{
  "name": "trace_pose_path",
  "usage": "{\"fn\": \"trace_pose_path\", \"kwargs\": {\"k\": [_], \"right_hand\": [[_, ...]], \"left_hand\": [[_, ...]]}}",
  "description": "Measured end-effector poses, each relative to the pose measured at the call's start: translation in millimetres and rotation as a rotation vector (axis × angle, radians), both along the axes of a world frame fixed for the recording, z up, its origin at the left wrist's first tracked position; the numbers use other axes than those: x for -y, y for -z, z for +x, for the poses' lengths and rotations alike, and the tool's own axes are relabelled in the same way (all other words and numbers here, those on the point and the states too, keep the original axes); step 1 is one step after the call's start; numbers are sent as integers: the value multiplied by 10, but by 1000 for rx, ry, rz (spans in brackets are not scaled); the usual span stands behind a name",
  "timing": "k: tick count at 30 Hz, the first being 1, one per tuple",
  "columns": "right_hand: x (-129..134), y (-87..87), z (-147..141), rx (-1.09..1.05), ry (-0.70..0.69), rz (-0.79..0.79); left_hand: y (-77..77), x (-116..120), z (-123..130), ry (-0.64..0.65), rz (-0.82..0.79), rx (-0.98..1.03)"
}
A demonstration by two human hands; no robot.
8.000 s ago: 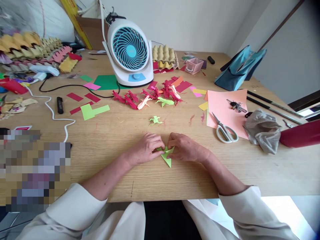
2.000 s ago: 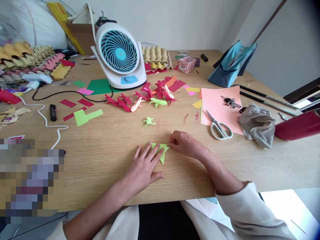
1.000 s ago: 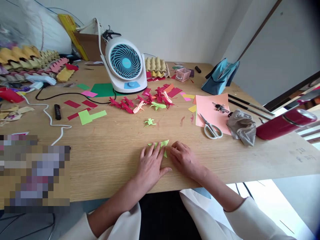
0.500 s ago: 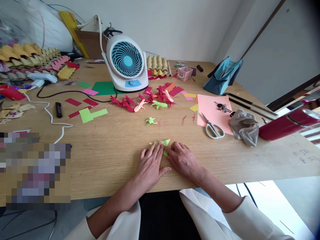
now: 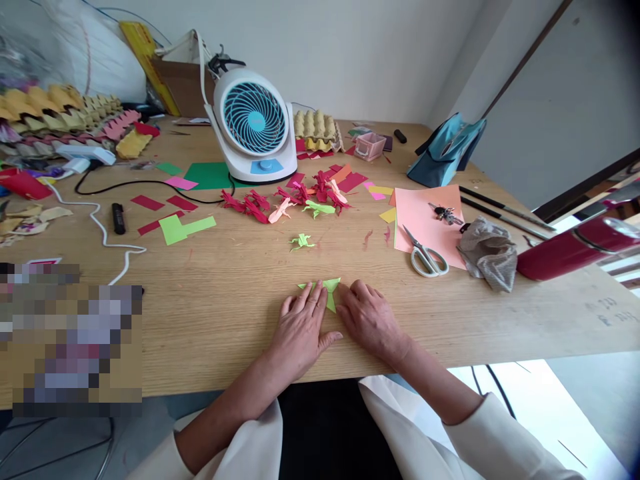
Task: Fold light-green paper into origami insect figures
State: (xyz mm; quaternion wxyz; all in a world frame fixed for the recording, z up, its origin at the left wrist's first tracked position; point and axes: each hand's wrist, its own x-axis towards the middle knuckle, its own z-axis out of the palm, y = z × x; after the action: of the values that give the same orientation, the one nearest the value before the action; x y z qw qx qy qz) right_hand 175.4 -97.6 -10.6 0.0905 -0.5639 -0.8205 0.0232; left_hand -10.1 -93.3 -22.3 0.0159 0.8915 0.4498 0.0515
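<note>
A folded light green paper (image 5: pixel 331 287) lies flat on the wooden table (image 5: pixel 240 280) near its front edge. My left hand (image 5: pixel 300 328) presses on the paper's left part, palm down with the fingers stretched and the thumb out to the right. Just right of the paper, my right hand (image 5: pixel 369 319) rests on the table with its fingers curled; whether anything is between them is hidden. Beyond the hands sits a small green folded paper figure (image 5: pixel 302 241). Farther back is a row of red figures (image 5: pixel 255 205), with pink and green ones among them.
A white fan (image 5: pixel 255 120) stands behind the figures. To the right are scissors (image 5: pixel 428 257) on pink paper (image 5: pixel 420 207), a grey cloth (image 5: pixel 487 255), a red bottle (image 5: pixel 575 250) and a blue bag (image 5: pixel 447 152). On the left lie a black marker (image 5: pixel 118 219) and a white cable (image 5: pixel 103 230).
My right hand has shifted slightly to the right, away from the paper, and more of the paper's lower point shows. My left hand has stayed in place.
</note>
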Motion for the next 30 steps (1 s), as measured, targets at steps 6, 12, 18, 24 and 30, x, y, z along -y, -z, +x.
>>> {"fn": "trace_pose_path", "kwargs": {"k": [6, 12, 18, 24, 30], "right_hand": [[-20, -19, 22, 2, -67, -14], [-3, 2, -20, 34, 104, -1], [-45, -14, 4, 38, 14, 0], [-44, -17, 5, 72, 27, -8], [-12, 14, -82, 93, 123, 13]], "left_hand": [[26, 6, -11, -4, 13, 10], [-5, 12, 2, -22, -11, 1], [-25, 7, 1, -15, -22, 24], [-12, 2, -11, -29, -8, 36], [-29, 35, 30, -89, -48, -9]]}}
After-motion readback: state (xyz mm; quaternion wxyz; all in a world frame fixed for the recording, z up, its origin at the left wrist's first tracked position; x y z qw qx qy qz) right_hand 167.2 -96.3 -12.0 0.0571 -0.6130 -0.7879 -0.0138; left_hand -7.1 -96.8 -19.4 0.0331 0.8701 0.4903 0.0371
